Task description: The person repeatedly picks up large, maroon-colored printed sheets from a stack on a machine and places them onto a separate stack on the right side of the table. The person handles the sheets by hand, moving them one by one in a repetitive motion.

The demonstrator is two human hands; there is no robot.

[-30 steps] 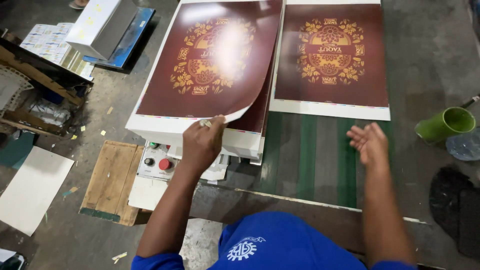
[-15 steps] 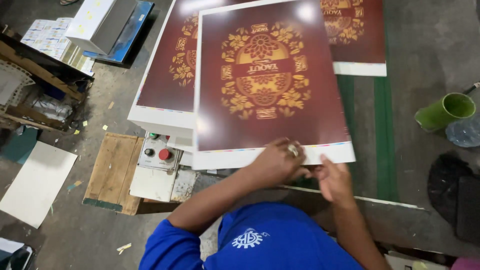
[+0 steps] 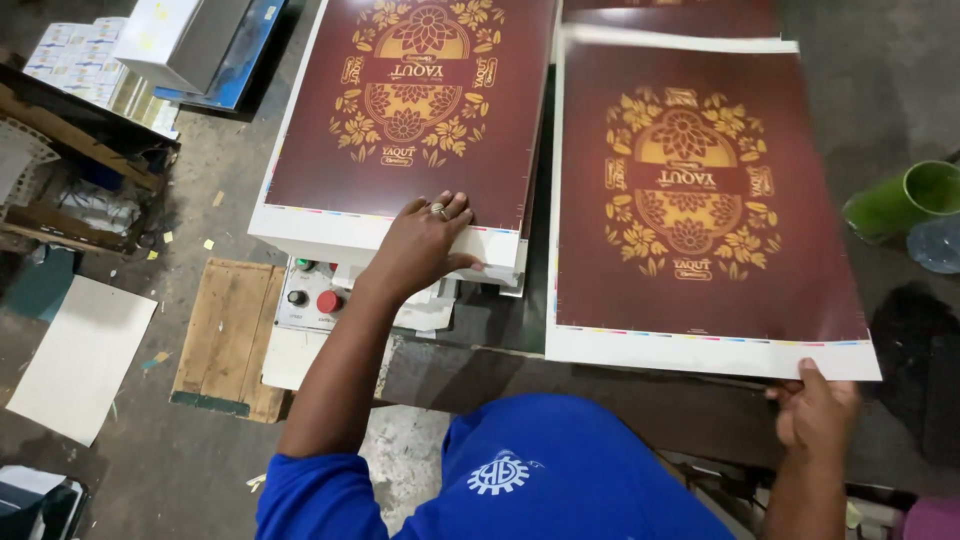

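Note:
A thick stack of glossy maroon printed sheets (image 3: 410, 110) with a gold floral design lies at the left. My left hand (image 3: 425, 240), with a ring on one finger, rests flat on the stack's near edge. My right hand (image 3: 815, 410) grips the near right corner of a single maroon sheet (image 3: 690, 190) of the same print. That sheet lies spread over the work surface at the right, with its white margin toward me.
A control box with a red and a green button (image 3: 315, 298) sits below the left stack. A wooden board (image 3: 225, 335) and a white card (image 3: 80, 355) lie on the floor at left. A green cup (image 3: 900, 200) and a clear lid (image 3: 935, 245) stand at far right. Boxes (image 3: 170, 35) are at top left.
The single sheet has moved from in front of me to the right and now lies flat. My left hand left it and went back to the left stack; my right hand holds its corner.

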